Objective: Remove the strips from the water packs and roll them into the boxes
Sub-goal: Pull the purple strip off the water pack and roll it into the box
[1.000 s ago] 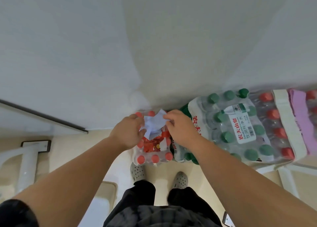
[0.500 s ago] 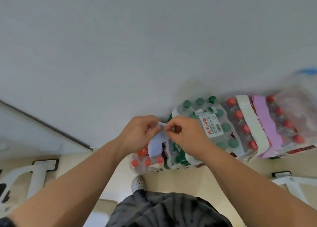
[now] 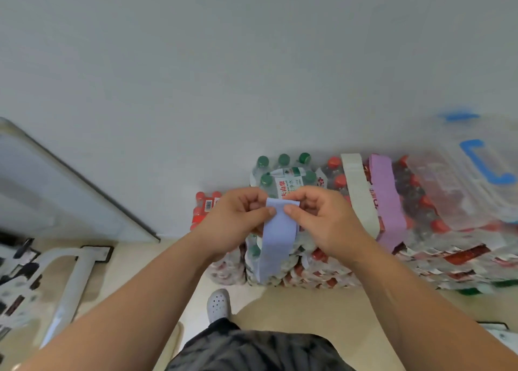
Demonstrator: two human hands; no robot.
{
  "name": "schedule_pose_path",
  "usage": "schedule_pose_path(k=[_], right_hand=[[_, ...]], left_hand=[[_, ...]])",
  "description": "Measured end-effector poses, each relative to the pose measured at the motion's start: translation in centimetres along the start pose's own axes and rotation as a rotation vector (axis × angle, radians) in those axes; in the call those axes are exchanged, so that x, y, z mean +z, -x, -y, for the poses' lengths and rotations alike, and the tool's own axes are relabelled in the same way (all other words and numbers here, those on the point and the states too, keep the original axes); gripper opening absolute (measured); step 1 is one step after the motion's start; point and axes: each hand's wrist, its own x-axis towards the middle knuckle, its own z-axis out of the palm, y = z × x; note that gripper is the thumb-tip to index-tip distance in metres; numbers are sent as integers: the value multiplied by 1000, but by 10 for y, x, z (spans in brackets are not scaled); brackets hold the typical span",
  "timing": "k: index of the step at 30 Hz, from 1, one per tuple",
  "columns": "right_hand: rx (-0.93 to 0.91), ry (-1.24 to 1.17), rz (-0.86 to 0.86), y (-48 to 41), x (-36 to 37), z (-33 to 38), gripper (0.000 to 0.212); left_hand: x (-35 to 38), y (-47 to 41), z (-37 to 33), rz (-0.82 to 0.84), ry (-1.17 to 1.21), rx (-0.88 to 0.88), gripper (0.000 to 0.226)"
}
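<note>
Head view, blue strip [image 3: 277,238] pinched between fingers [image 3: 270,210]

White label [image 3: 288,183] on green-cap water pack [image 3: 262,175] ahead of me: red characters "山泉", rest hidden. Barcode sticker [image 3: 208,205] on red-cap water pack [image 3: 199,212] at left, digits too small to read.

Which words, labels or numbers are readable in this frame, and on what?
"山泉", red, on the white label of the green-capped water pack; its start is hidden.
Grey print beside it: too blurred to read.
Digits on the barcode sticker of the red-capped pack: too small.
No text on the blue strip.
</note>
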Motion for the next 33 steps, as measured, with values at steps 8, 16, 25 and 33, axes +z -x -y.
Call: schedule_pose_path(k=[8, 16, 25, 33], right_hand=[[99, 236, -70, -20, -33, -23, 4], [346, 308, -75, -90, -30, -61, 6], [443, 284, -160, -165, -32, -68, 8], [439, 394, -219, -196, -31, -75, 18]], left_hand=[[33, -34, 2, -117, -160, -111, 20], [24, -125, 33, -150, -376, -208, 14], [-5, -201, 30, -143, -511, -138, 22], [-11, -233, 23, -70, -969, -56, 19]])
